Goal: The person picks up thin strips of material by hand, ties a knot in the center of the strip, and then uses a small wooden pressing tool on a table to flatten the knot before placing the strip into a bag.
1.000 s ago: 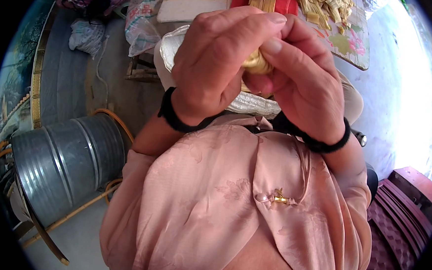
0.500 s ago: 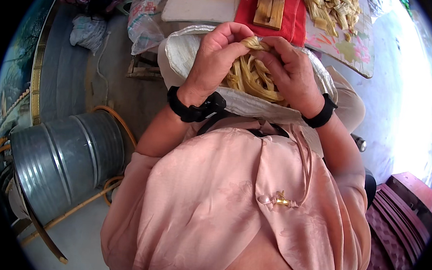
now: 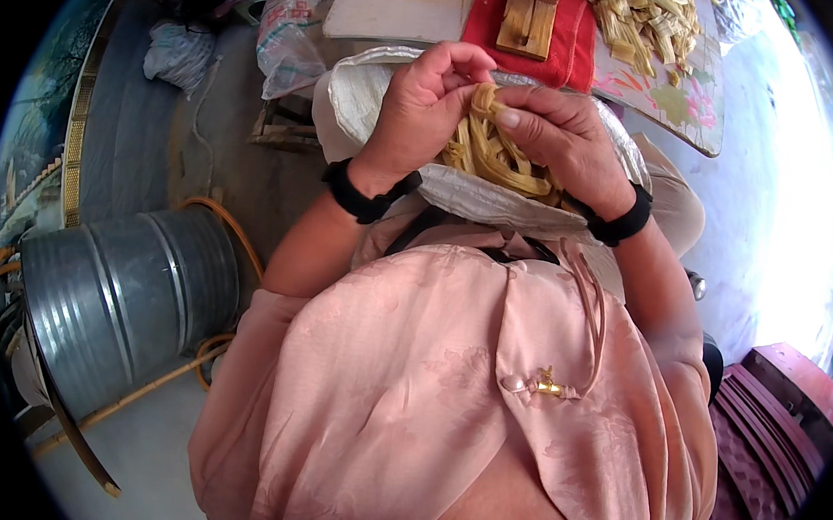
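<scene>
A length of yellowish plant-fibre braid (image 3: 488, 102) is pinched between my two hands above an open white woven sack (image 3: 351, 89). My left hand (image 3: 426, 99) grips its left side with thumb and curled fingers. From the other side, my right hand (image 3: 567, 141) presses the braid under its thumb. More of the braid lies coiled in the sack (image 3: 499, 165), right below my fingers. The sack rests across my lap with its mouth spread wide. My hands hide part of the strands being held.
Ahead, a low table (image 3: 398, 11) bears a red cloth (image 3: 567, 55), a wooden block tool (image 3: 528, 19) and a heap of dry fibre strips (image 3: 641, 21). A clear plastic bag (image 3: 292, 38) is at its left. A metal drum (image 3: 128, 300) stands left; dark red furniture (image 3: 768, 444) is at right.
The braid between my fingers has turned from lying sideways to hanging down. My right hand has rotated, its thumb now across the strand. The view has shifted slightly.
</scene>
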The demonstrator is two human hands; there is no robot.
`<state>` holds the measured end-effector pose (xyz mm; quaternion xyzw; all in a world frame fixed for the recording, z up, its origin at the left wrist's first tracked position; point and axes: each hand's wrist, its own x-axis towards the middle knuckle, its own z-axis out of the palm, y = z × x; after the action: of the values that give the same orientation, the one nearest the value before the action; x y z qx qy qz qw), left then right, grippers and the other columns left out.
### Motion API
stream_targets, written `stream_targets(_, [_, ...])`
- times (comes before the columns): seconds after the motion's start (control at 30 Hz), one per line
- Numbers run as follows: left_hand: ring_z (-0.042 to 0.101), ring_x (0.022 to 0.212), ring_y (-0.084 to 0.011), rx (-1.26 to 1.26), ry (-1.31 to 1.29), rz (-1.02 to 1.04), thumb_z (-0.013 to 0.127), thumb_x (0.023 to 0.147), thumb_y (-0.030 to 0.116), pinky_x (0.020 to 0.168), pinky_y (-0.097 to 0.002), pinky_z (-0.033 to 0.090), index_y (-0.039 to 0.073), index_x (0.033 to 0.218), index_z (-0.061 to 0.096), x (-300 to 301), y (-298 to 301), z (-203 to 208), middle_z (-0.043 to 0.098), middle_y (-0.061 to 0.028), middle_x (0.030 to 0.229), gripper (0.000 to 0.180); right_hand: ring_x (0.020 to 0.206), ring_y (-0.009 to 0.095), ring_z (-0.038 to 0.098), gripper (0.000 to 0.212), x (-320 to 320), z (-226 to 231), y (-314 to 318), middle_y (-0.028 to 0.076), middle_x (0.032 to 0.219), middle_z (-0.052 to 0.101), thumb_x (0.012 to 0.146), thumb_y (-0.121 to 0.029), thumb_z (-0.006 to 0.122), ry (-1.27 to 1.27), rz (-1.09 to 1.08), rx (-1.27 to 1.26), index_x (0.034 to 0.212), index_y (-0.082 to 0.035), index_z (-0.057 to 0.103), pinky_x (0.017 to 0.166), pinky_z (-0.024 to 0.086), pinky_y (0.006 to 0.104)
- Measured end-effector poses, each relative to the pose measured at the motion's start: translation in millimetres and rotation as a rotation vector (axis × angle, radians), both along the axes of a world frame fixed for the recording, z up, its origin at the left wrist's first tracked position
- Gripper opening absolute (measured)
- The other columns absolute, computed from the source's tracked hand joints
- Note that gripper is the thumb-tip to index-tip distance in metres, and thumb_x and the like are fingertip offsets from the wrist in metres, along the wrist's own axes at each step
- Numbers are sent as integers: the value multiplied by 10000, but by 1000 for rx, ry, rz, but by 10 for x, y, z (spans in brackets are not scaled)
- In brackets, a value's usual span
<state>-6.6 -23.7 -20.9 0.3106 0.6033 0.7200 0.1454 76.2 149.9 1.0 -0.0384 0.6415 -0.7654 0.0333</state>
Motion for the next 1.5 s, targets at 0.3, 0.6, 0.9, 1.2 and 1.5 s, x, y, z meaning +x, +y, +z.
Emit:
stream_targets(0.3, [570,634,-76,-164,95,47,521,978,206,624,-208,480,19,971,617,178,97,81,604,-10,717,211,516,0,369,94,-41,-57,98,-72,633,501,914,-158,609,-181,-101,-320,872,-74,600,457,275,186])
stream_targets(0.6, [435,526,-44,53,-448,-229,535,971,231,485,-203,334,66,737,520,173,49,382,481,22,621,287,480,47,261,243,-115,-16,281,-87,593,322,961,-334,494,-371,-226,-527,827,-133,514,450,178,217])
stream_targets(0.9, [613,919,-323,-612,769,232,711,763,95,780,-382,495,40,1108,572,92,110,336,627,-123,989,376,537,29,439,99,-78,-148,200,-48,647,505,940,-166,571,-203,-107,-179,877,-98,538,474,321,178])
stream_targets(1.2, [557,762,-322,-869,863,-258,641,776,110,662,-433,430,52,820,507,215,-71,334,522,-114,747,152,591,110,497,203,126,-343,149,23,647,546,910,-202,613,-23,201,237,856,-7,608,565,438,281])
stream_targets(1.5, [502,619,-180,-874,1162,-367,653,712,163,567,-328,390,125,690,475,435,-380,1067,434,-1,642,182,732,284,622,159,598,579,115,143,809,624,907,-159,614,126,400,454,958,-9,622,657,488,351])
